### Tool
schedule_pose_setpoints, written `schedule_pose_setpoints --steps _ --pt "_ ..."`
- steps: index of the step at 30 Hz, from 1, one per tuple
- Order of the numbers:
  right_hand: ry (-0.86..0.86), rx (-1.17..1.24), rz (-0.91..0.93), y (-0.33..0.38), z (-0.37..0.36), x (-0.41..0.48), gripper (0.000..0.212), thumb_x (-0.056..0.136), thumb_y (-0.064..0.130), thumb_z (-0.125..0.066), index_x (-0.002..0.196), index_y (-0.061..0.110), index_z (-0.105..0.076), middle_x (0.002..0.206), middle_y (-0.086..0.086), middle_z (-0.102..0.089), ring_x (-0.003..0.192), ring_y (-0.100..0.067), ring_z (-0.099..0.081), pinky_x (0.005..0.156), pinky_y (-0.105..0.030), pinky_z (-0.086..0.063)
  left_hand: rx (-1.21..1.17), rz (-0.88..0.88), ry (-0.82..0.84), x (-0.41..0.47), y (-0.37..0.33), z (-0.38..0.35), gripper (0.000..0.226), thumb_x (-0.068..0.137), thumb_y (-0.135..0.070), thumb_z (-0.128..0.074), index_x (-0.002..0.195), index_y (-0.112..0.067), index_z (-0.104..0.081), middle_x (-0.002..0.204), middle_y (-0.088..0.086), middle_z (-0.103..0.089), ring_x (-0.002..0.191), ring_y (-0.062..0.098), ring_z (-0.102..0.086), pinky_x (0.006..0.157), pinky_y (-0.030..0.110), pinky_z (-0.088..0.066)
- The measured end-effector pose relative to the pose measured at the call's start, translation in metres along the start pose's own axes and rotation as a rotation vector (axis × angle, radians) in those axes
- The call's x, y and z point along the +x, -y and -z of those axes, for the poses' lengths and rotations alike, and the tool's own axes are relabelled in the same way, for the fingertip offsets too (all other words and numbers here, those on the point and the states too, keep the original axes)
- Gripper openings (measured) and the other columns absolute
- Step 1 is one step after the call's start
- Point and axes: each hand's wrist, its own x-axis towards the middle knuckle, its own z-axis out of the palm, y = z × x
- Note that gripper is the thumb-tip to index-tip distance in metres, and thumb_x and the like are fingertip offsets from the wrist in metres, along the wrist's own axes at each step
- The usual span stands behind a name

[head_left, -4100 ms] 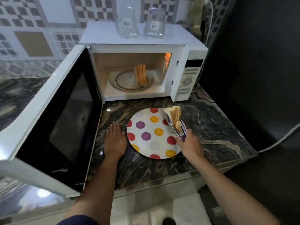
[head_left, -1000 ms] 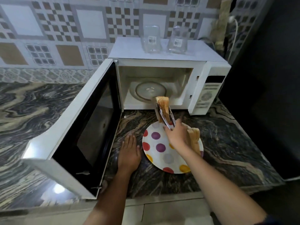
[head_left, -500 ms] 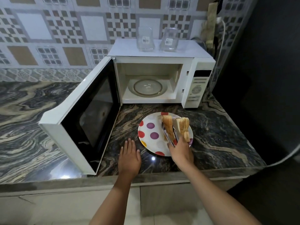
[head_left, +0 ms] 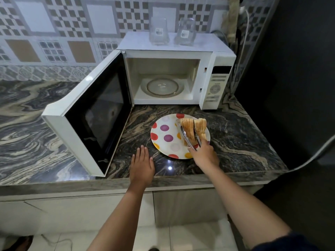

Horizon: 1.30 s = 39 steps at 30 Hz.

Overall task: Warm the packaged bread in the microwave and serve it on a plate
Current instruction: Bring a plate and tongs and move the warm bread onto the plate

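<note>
our right hand (head_left: 203, 155) grips slim metal tongs (head_left: 187, 140) clamped on tan bread slices (head_left: 188, 126), leaning them against a second bread stack (head_left: 201, 126) on the white polka-dot plate (head_left: 164, 149). our left hand (head_left: 142, 164) rests flat, fingers straight, on the dark marbled counter (head_left: 239, 142), probably bracing us.

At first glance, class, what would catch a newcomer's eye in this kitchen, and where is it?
The white microwave stands on the marble counter, its door wide open. In front of it, the right hand holds tongs gripping bread slices over a polka-dot plate.
</note>
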Motion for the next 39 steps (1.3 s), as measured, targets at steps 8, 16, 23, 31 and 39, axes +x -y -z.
schedule_pose_setpoints --steps 8,16,23,31,39 --pt "0.032 -0.061 0.047 -0.014 0.019 -0.026 0.066 0.083 0.051 -0.059 0.134 0.015 -0.037 0.124 -0.009 -0.058 0.109 -0.03 -0.059 0.075 -0.036 -0.046 -0.067 0.031 0.049 -0.021 -0.01 0.007 0.056 0.098 -0.032 -0.019 0.149 -0.007 -0.015 0.158 0.009 -0.01 0.147 0.023 -0.005 0.118 0.037 -0.006" --pt "-0.014 -0.115 0.115 -0.021 0.079 -0.058 0.066 0.077 0.057 -0.063 0.123 0.012 -0.047 0.125 -0.008 -0.056 0.111 -0.028 -0.058 0.077 -0.033 -0.046 -0.772 0.167 0.131 -0.03 -0.047 0.053 0.031 0.095 -0.021 -0.048 0.118 -0.002 -0.057 0.128 0.018 -0.052 0.119 0.031 -0.048 0.097 0.034 -0.038" --pt "-0.019 0.23 0.447 -0.019 0.149 -0.071 0.037 0.08 0.051 -0.064 0.094 0.017 -0.055 0.086 0.001 -0.06 0.072 -0.008 -0.057 0.062 -0.027 -0.041 -1.869 0.074 0.277 -0.036 -0.136 0.155 0.073 0.088 -0.052 -0.05 0.144 -0.009 -0.029 0.14 0.01 -0.044 0.132 0.026 -0.042 0.112 0.043 -0.033" --pt "0.134 0.452 0.714 -0.011 0.204 -0.096 0.015 0.086 0.026 -0.066 0.094 0.012 -0.068 0.062 0.003 -0.059 0.039 -0.003 -0.048 0.041 -0.018 -0.039 -1.994 -0.289 0.174 -0.05 -0.167 0.225 0.019 0.09 -0.022 -0.055 0.1 -0.005 -0.059 0.102 0.012 -0.071 0.111 0.024 -0.063 0.089 0.035 -0.054" --pt "0.135 0.453 0.72 0.006 0.213 -0.097 0.025 0.081 0.034 -0.07 0.096 0.014 -0.071 0.085 0.0 -0.07 0.073 -0.009 -0.063 0.067 -0.023 -0.049 -2.01 -0.385 0.054 -0.061 -0.149 0.251 0.016 0.094 -0.014 -0.05 0.098 -0.003 -0.06 0.091 0.01 -0.074 0.089 0.017 -0.071 0.072 0.026 -0.059"
